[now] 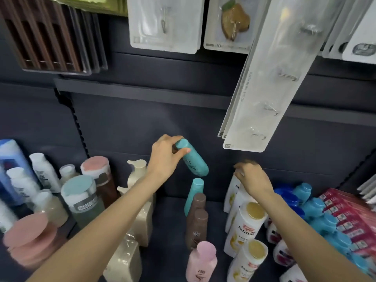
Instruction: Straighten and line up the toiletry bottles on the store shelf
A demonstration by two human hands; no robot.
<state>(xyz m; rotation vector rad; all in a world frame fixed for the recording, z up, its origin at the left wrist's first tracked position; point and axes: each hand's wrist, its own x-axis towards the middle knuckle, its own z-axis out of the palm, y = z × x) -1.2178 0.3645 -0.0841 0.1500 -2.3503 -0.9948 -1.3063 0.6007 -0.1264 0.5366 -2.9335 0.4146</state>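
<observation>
Above the shelf, hook packs hang on the dark back panel: a clear pack w/ one metal hook (164,25), beside it a pack w/ a brown leaf-shaped hook (234,23), & a long tilted strip w/ several hooks (270,78) reaching down at right. Top left: brown slatted items in clear sleeves (53,37). Lower right: red boxes (345,216) stacked in a row.

A bare strip of dark shelf floor (168,231) runs between the cream pump bottles (140,212) and the single-file row of teal, brown and pink bottles (196,216). White gold-capped bottles (247,226) crowd the right. A hanging clear hook pack (262,88) intrudes overhead.
</observation>
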